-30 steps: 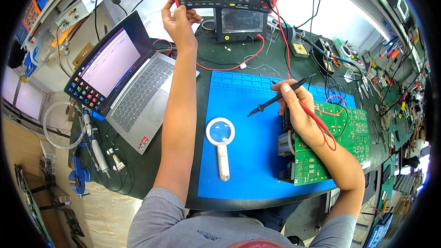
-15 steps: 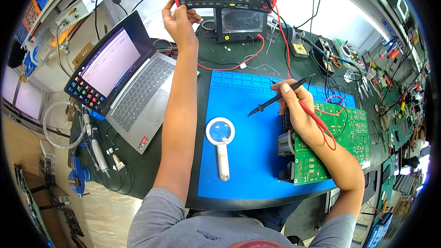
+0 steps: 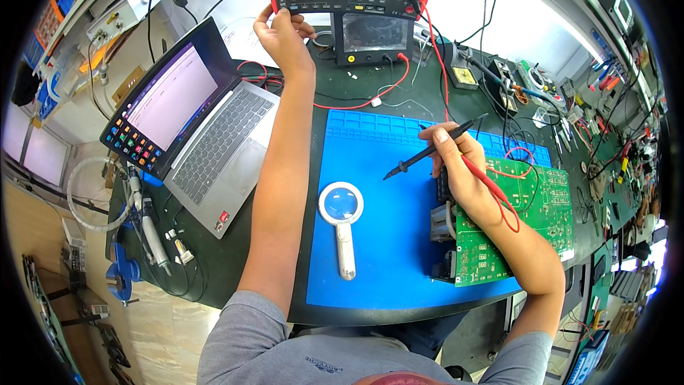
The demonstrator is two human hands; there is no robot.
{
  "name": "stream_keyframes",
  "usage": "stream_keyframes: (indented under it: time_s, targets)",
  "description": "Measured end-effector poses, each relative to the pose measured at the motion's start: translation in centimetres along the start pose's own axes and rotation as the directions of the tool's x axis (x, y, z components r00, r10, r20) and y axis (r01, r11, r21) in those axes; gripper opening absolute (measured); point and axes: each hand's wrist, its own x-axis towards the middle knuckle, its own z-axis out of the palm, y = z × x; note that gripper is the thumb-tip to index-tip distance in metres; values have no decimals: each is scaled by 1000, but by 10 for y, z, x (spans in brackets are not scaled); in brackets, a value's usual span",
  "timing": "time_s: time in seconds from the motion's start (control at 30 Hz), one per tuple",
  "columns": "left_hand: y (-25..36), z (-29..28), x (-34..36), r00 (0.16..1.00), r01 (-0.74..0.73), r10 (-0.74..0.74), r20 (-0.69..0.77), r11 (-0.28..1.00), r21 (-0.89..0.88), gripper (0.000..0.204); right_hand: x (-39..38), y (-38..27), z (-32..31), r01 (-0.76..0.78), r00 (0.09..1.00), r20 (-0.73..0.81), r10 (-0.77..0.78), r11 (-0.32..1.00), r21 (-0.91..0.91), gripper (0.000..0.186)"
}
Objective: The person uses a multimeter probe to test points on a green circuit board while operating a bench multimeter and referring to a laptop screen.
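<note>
My left hand point(image 3: 285, 39) reaches up to the lower left corner of a bench multimeter point(image 3: 335, 0) with a red and black case. The thumb rests on its front by the buttons, and the other fingers curl at the edge and below. My right hand point(image 3: 456, 157) is closed around slim black test probes point(image 3: 420, 158), one tip pointing down-left over the blue mat. A red test lead point(image 3: 491, 187) loops over that wrist. Under the right forearm lies a green circuit board point(image 3: 524, 214) with black and grey parts along its left edge.
A white-handled magnifying glass point(image 3: 344, 235) lies on the blue mat point(image 3: 385, 264). An open laptop point(image 3: 221, 142) stands at left. Beneath the multimeter is another instrument with a dark screen point(image 3: 376, 32). A soldering iron point(image 3: 499, 75), cables and tools crowd the right side.
My left wrist and forearm have shifted slightly to the right, with the thumb still at the multimeter's corner. The multimeter has moved very slightly left. My right hand is almost unmoved.
</note>
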Motion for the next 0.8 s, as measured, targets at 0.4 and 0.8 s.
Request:
stream_keyframes:
  time_s: [0.4,0.8]
  targets:
    - [3,4,-5,998,69,-69,8,996,-60,41,-1,-2,0,6,1000,9,-6,1000,1,42]
    - [3,-1,1,996,90,-88,21,989,-116,37,-1,-1,1,-17,1000,-12,17,1000,25,39]
